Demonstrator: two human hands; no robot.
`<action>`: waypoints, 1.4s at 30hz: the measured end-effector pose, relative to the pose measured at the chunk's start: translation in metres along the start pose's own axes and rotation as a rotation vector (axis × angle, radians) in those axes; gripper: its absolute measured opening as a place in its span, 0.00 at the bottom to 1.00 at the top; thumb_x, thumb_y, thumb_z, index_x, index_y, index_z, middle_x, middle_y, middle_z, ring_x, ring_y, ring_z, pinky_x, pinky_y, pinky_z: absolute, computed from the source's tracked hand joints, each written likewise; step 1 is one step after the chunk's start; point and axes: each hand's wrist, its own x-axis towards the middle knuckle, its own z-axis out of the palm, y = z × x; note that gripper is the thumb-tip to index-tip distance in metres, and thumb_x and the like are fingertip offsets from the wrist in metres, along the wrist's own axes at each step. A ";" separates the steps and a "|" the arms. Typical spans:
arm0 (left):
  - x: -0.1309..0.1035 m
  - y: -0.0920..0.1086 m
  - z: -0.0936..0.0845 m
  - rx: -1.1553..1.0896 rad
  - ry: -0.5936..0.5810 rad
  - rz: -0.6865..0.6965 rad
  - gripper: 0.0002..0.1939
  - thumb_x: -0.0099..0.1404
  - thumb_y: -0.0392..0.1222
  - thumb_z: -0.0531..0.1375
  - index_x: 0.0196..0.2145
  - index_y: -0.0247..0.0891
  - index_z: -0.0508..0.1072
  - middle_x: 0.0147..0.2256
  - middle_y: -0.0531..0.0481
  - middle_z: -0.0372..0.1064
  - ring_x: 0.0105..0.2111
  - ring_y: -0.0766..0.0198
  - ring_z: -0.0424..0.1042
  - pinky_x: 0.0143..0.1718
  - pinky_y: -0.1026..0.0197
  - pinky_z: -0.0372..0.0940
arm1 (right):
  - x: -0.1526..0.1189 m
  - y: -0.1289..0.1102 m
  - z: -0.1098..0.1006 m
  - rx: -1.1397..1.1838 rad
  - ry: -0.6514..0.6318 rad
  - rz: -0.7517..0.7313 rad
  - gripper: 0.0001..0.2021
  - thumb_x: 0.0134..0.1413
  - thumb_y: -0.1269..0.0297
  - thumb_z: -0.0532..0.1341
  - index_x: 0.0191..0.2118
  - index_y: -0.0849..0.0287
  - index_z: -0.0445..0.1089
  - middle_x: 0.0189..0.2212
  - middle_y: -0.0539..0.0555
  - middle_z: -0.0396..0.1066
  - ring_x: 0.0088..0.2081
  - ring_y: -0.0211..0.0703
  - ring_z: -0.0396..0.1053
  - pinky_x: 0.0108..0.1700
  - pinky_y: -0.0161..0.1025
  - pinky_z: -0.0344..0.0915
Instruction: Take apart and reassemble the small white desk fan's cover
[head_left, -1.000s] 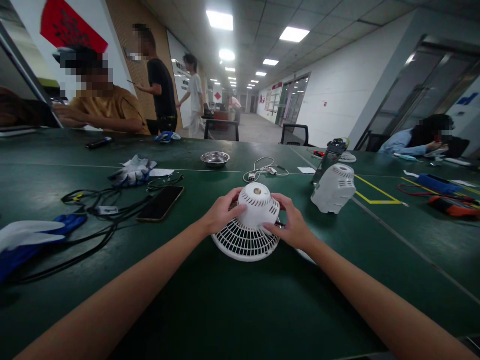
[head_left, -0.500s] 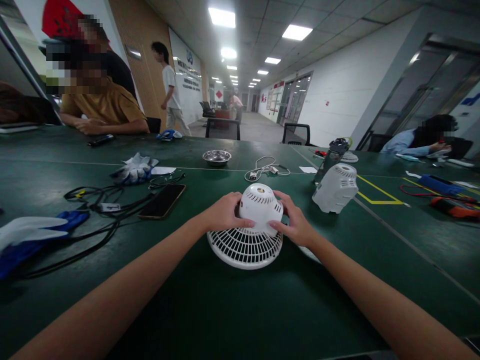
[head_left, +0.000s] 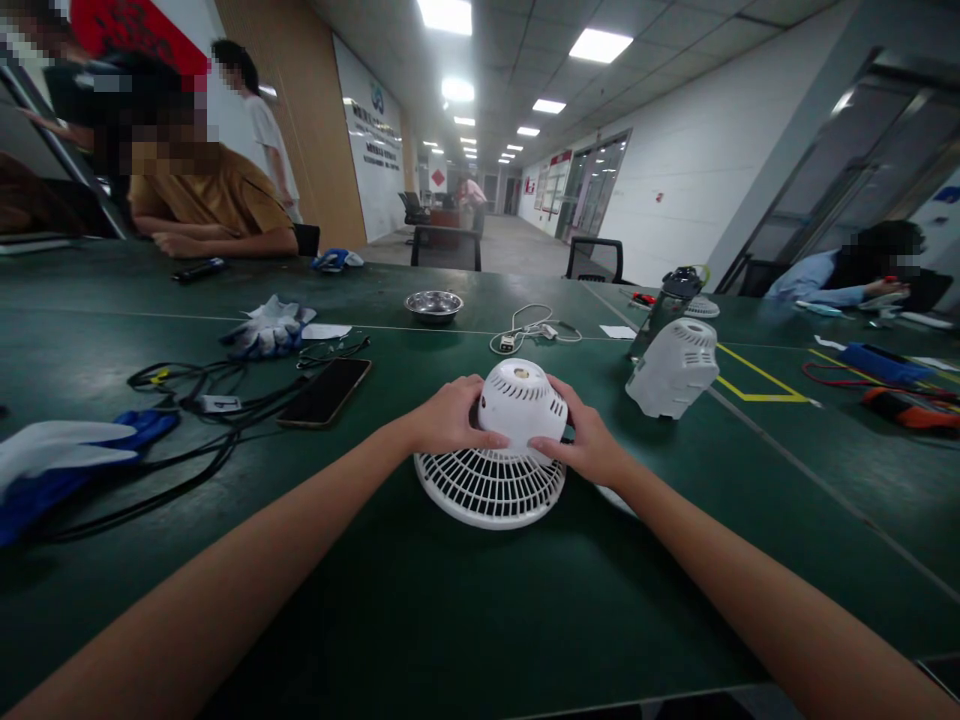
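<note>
A white fan grille (head_left: 491,490) lies on the green table in front of me. On top of it sits a white rounded motor housing (head_left: 523,405) with vent slots and a hole in its top. My left hand (head_left: 454,417) grips the housing's left side, thumb across the front. From the right, my right hand (head_left: 581,437) holds the same housing, its thumb also on the front. The far fingers of both hands are hidden behind the housing. Part of a pale flat piece (head_left: 616,500) shows beside my right wrist.
Left of me lie a phone (head_left: 326,393), black cables (head_left: 225,445) and work gloves (head_left: 270,328). Beyond the fan are a metal bowl (head_left: 433,306) and a white cable (head_left: 529,335). To the right stand a white plastic housing (head_left: 675,370) and a bottle (head_left: 664,305). People are around the table.
Both hands keep hold of the motor housing, with the right thumb slightly further left. The view has tilted slightly. In the background, a walking person has moved left.
</note>
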 end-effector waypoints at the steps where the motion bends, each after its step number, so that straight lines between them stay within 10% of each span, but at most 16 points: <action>1: 0.000 0.000 0.000 0.017 -0.020 0.008 0.38 0.53 0.62 0.69 0.57 0.40 0.70 0.50 0.39 0.72 0.49 0.45 0.71 0.50 0.42 0.64 | 0.000 0.000 0.001 -0.003 0.011 0.003 0.45 0.52 0.53 0.70 0.70 0.49 0.48 0.63 0.61 0.64 0.58 0.61 0.69 0.58 0.61 0.67; 20: 0.000 -0.008 -0.002 0.124 -0.060 0.084 0.41 0.54 0.61 0.68 0.60 0.38 0.66 0.55 0.36 0.68 0.53 0.40 0.68 0.54 0.37 0.61 | -0.002 -0.005 0.005 -0.068 0.062 -0.050 0.43 0.52 0.48 0.70 0.68 0.50 0.51 0.61 0.62 0.64 0.58 0.62 0.67 0.57 0.61 0.67; 24: -0.002 -0.009 -0.002 0.035 0.004 0.096 0.36 0.62 0.51 0.64 0.64 0.38 0.60 0.58 0.35 0.67 0.56 0.42 0.68 0.57 0.37 0.61 | -0.004 -0.006 -0.001 -0.134 0.085 -0.095 0.41 0.57 0.44 0.64 0.69 0.52 0.48 0.47 0.60 0.71 0.45 0.57 0.72 0.48 0.60 0.71; 27: -0.004 -0.010 0.003 -0.056 -0.002 0.117 0.46 0.62 0.50 0.63 0.71 0.42 0.46 0.64 0.34 0.60 0.62 0.39 0.63 0.60 0.34 0.57 | -0.006 -0.007 -0.004 -0.077 0.016 -0.103 0.39 0.62 0.48 0.59 0.71 0.51 0.41 0.30 0.50 0.70 0.31 0.48 0.71 0.39 0.54 0.72; 32: -0.007 -0.005 0.011 -0.131 -0.010 0.146 0.64 0.56 0.55 0.69 0.72 0.44 0.28 0.68 0.31 0.51 0.66 0.33 0.55 0.63 0.31 0.52 | -0.007 -0.011 -0.002 -0.133 -0.008 -0.131 0.41 0.58 0.51 0.63 0.71 0.52 0.43 0.40 0.56 0.73 0.35 0.50 0.73 0.41 0.55 0.72; 42: -0.008 0.009 0.012 0.087 0.063 0.190 0.67 0.51 0.57 0.71 0.72 0.43 0.29 0.63 0.30 0.59 0.56 0.33 0.67 0.56 0.35 0.62 | -0.009 -0.022 -0.004 0.063 -0.111 0.032 0.51 0.50 0.56 0.67 0.73 0.47 0.36 0.35 0.51 0.75 0.31 0.49 0.73 0.41 0.56 0.74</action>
